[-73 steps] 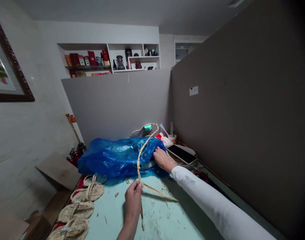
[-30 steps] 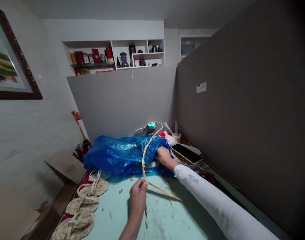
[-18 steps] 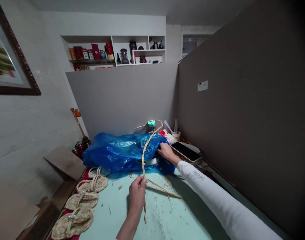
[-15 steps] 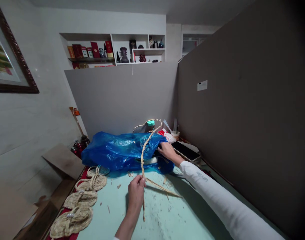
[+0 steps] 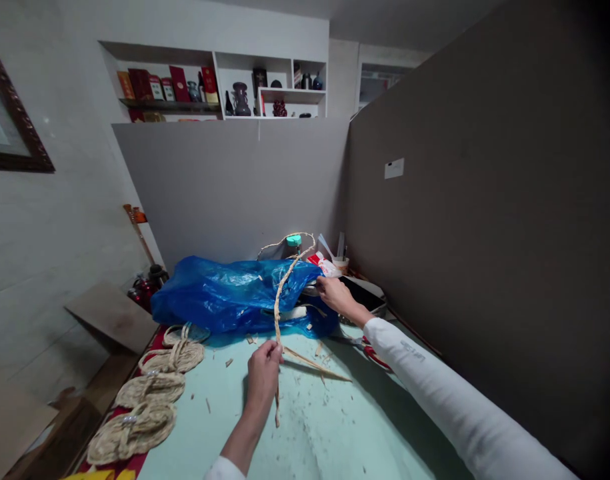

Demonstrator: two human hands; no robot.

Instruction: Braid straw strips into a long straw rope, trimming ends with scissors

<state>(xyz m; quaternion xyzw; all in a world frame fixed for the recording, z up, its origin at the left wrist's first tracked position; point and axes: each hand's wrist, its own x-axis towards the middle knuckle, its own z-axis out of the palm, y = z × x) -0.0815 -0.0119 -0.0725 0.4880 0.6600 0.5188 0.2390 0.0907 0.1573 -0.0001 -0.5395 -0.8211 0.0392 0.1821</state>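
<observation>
My left hand (image 5: 265, 375) pinches a braided straw cord (image 5: 279, 303) near its lower end, low over the pale green tabletop. From there the cord rises over the bag and loops back behind it, while loose straw strands (image 5: 317, 367) stick out to the right and downward. My right hand (image 5: 339, 295) is closed at the mouth of a blue plastic bag (image 5: 219, 293), with its fingertips on the bag's edge. Pale material shows inside the opening, partly hidden by the plastic. Red-handled scissors (image 5: 375, 353) lie under my right forearm.
Several woven straw sandals (image 5: 135, 432) line the table's left edge on red cloth. Behind my right hand are a phone (image 5: 359, 293), a cup (image 5: 341, 265) and a green-lidded jar (image 5: 294, 240). Grey partitions (image 5: 235, 187) stand at the back and right. Straw scraps litter the tabletop (image 5: 329, 433).
My right hand has lifted slightly at the bag's mouth, and the opening shows more pale material. The scissors' red handles have come into view. My left hand keeps its hold on the cord.
</observation>
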